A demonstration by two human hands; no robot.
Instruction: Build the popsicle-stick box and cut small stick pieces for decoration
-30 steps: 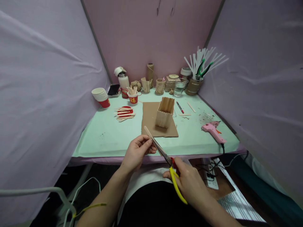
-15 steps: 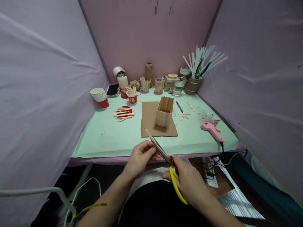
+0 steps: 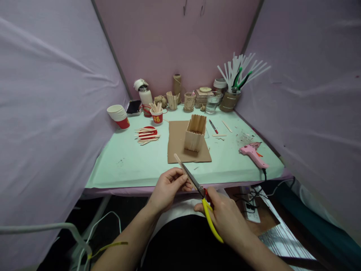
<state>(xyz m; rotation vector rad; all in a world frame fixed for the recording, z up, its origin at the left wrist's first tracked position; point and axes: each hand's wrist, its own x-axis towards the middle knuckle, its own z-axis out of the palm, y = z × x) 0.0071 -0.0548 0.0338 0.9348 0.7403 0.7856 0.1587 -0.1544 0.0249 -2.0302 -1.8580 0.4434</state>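
My left hand [image 3: 170,187] pinches a wooden craft stick [image 3: 178,160] between thumb and fingers, in front of the table's near edge. My right hand [image 3: 222,212] is wrapped around the handles of a pair of scissors [image 3: 209,222], one handle yellow. The scissor blades point up and left along the craft stick; whether they touch it I cannot tell. Beyond my hands, a box built of craft sticks [image 3: 194,140] stands on a sheet of brown cardboard [image 3: 176,145]. A thin sliver [image 3: 196,168] lies on the table just in front of the cardboard.
Loose craft sticks lie on a red disc [image 3: 147,131] at left, near stacked paper cups [image 3: 120,117]. A pink glue gun [image 3: 254,155] rests at right, its cord over the edge. A marker [image 3: 213,127] lies behind. Jars, a bottle [image 3: 145,96] and a water glass [image 3: 212,103] line the back.
A thin sliver now shows on the table between the scissors and the cardboard. Both hands keep almost the same place, and the blades have shifted slightly against the craft stick.
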